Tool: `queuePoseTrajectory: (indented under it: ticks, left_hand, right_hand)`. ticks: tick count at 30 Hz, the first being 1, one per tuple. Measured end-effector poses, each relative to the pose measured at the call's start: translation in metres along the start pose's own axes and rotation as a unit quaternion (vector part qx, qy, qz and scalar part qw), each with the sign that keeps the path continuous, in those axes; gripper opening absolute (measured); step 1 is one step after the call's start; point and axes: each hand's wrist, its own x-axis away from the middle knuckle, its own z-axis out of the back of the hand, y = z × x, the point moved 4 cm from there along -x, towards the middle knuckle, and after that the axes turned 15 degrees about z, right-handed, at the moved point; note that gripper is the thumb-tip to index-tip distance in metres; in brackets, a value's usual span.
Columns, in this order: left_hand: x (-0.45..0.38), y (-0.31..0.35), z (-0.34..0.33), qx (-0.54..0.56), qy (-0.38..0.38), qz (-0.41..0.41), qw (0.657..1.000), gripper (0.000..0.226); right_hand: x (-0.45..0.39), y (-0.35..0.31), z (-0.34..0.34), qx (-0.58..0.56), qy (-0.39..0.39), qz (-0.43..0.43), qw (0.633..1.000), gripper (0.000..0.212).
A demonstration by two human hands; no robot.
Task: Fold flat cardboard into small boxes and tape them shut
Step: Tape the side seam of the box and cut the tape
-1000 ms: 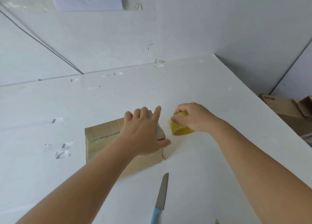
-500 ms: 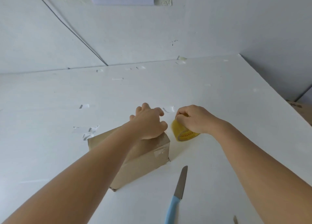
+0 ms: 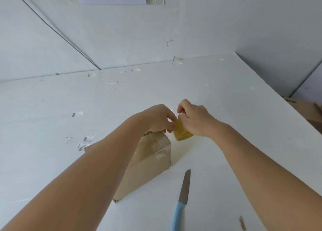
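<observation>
A small brown cardboard box stands on the white table, with clear tape over its near right corner. Just past its far right end, my right hand grips a yellow roll of tape from above. My left hand hovers over the box's far end, its fingertips pinching at the roll's left edge. My left forearm hides much of the box's top.
A knife with a light blue handle lies near the table's front edge, blade pointing away from me. Scraps of clear tape are stuck to the table on the left. Brown cardboard boxes sit beyond the table's right edge.
My left hand left the top of the box and moved right to the tape roll. My right hand lifted the roll slightly and turned it toward the left hand.
</observation>
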Motion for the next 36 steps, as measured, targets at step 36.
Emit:
queuePoseTrajectory:
  ticks: [36]
  left_hand:
    - [-0.003,-0.016,-0.006,0.13,0.105,-0.059,0.984,0.004]
  right_hand:
    - [0.136,-0.014,-0.138,0.042,0.008,-0.282,0.958,0.024]
